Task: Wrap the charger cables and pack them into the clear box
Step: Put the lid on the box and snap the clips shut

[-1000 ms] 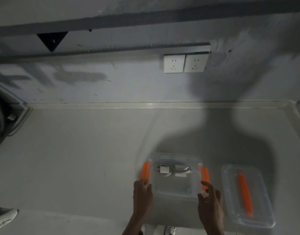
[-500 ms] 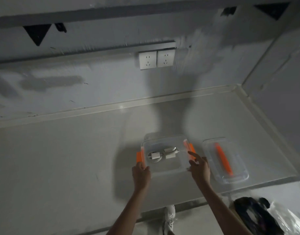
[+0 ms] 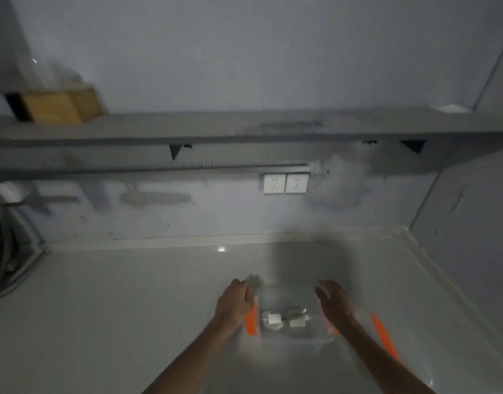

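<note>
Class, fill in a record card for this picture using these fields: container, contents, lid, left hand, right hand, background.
container: clear box with orange latches, on the grey counter
contents: white chargers, blurred
lid: lid off, lying to the box's right, with an orange handle
left hand: left hand at the box's left side by a latch; grip too blurred to tell
right hand: right hand at the box's right side, fingers loosely spread; contact unclear
background: two wall sockets under a shelf
</note>
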